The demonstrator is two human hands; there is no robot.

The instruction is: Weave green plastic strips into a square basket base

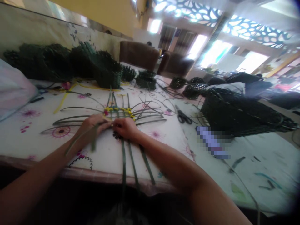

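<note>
A small woven piece of dark green strips (114, 113) lies on the table, with loose strip ends fanning out on every side. Yellow strips (119, 109) are woven along its far and right edges. My left hand (99, 122) pinches a green strip (93, 142) at the piece's near left part; the strip's tail hangs blurred below the hand. Close beside it, my right hand (126, 127) has its fingers curled around a strip at the near edge. The fingertips nearly meet, and what lies between them is partly hidden. Several strips run from under the right hand toward the table's front edge.
Black-handled scissors (183, 116) lie right of the woven piece. Dark woven baskets (56, 62) stand at the back left, and a large one (234, 111) lies at the right. Strip offcuts (237, 163) are scattered on the right table. A pale plastic bag (14, 90) sits at the left.
</note>
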